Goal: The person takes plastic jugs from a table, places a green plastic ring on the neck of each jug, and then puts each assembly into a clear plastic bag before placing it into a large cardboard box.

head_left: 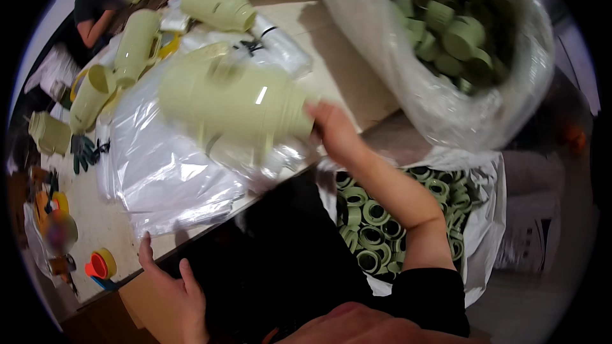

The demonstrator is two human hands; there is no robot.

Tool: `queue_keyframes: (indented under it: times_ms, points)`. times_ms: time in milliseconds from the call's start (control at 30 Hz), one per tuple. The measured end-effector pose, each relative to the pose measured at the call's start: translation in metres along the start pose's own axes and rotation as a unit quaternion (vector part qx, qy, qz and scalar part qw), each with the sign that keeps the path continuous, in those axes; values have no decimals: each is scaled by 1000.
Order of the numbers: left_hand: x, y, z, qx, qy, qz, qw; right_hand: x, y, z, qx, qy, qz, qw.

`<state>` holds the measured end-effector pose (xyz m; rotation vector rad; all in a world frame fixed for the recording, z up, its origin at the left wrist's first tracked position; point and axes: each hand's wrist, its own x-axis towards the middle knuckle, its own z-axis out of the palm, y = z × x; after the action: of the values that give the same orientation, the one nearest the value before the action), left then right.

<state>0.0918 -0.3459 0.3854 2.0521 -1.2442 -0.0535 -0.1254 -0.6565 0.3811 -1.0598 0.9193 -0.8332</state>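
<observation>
My right hand (333, 126) grips a pale green thermos flask body (236, 102) by its narrower end. The flask lies sideways in the air over the table and is smeared by motion. Beneath it spreads a stack of clear plastic bags (159, 159). By the near corner of those bags, at the table's front edge, my left hand (172, 280) is open, its thumb and forefinger apart. Whether a fingertip touches the plastic, I cannot tell.
More pale green flask bodies (138, 44) lie at the table's far left. A big clear bag (440, 114) of green cups stands at right, above a white sack (488, 216) of green rings. An orange tape roll (101, 264) sits at lower left. Another person (95, 9) is at far left.
</observation>
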Motion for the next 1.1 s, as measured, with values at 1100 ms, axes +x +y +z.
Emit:
queue_keyframes:
  times_ms: [1100]
  points:
    - [-128, 18, 33, -658, 29, -381, 649, -165, 69, -60, -95, -146, -40, 984]
